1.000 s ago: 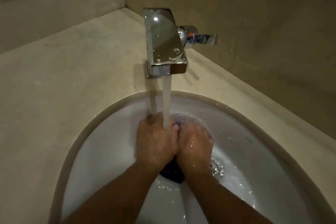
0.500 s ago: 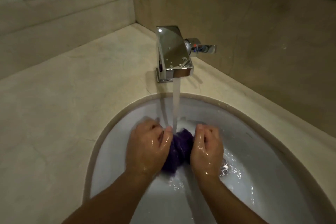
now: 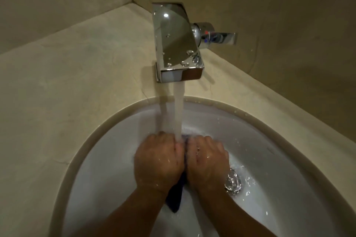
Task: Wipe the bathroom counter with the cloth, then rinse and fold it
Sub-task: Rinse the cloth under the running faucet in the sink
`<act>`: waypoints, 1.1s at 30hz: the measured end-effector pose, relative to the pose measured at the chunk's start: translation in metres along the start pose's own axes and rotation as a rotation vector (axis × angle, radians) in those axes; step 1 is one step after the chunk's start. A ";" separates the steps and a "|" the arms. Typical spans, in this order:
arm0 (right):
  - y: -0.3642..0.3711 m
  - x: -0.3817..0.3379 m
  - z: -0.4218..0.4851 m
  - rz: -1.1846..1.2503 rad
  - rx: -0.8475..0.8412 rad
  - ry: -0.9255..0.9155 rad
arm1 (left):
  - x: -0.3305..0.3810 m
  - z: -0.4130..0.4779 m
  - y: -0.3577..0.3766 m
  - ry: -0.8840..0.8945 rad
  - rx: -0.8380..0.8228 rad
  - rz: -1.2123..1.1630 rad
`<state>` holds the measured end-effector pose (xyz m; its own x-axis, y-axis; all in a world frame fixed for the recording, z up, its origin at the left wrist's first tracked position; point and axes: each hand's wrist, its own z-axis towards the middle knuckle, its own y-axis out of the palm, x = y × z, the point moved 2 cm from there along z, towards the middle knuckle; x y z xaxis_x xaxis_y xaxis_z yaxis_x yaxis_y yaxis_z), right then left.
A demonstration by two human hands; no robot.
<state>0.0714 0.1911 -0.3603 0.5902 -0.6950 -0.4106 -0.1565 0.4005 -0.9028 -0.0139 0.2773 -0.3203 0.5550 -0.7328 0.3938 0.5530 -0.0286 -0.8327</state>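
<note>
Both hands are down in the white sink basin [image 3: 107, 159], pressed together knuckle to knuckle under the running water. My left hand [image 3: 159, 161] and my right hand [image 3: 207, 160] each grip the wet purple cloth [image 3: 174, 196], bunched between them. Most of the cloth is hidden by the fists; a dark tail hangs below them between the wrists. The stream from the chrome faucet [image 3: 176, 42] lands where the hands meet. The beige stone counter [image 3: 73, 82] surrounds the basin.
The faucet's lever handle [image 3: 221, 37] sticks out to the right. The chrome drain [image 3: 233, 182] sits just right of my right wrist, with water pooling round it. Tiled walls close the corner behind and to the right.
Half a second ago the hands were apart with the purple cloth showing between them; now they are squeezed together over it. The view has tilted down and closer to the faucet.
</note>
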 end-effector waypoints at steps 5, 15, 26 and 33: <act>-0.009 -0.007 0.013 -0.119 -0.023 0.006 | 0.004 0.009 0.015 -0.201 -0.112 -0.052; -0.025 -0.002 0.014 0.256 -0.046 0.146 | 0.001 -0.016 -0.018 -0.102 -0.273 -0.050; -0.059 0.000 0.026 1.014 -0.255 0.708 | 0.000 0.025 -0.087 -0.066 -0.234 -0.286; -0.059 -0.022 -0.001 0.595 -0.040 0.225 | -0.013 0.012 -0.059 -0.108 -0.149 -0.371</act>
<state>0.0665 0.1821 -0.2979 0.2127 -0.4711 -0.8561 -0.4385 0.7369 -0.5145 -0.0463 0.2963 -0.2720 0.4019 -0.5787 0.7097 0.6360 -0.3812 -0.6709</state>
